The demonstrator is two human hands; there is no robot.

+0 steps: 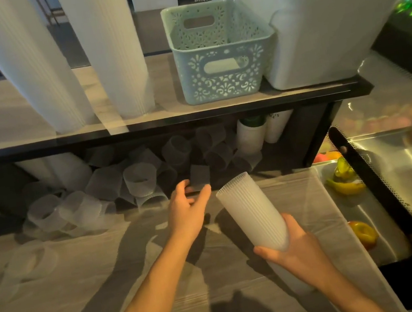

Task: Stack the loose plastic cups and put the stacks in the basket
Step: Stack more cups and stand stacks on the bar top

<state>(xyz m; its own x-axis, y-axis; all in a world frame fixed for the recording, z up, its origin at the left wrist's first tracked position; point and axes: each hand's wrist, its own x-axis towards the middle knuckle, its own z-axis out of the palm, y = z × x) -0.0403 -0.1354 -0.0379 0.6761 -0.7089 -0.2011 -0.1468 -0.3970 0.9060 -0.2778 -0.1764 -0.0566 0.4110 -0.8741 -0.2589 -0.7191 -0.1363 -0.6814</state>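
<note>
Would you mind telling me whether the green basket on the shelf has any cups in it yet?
Apparently empty: the basket shows only bare inner walls.

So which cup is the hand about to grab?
The dark-looking loose cup under the shelf, right between the left hand's thumb and fingers. The other loose cups lie farther left or deeper back.
</note>
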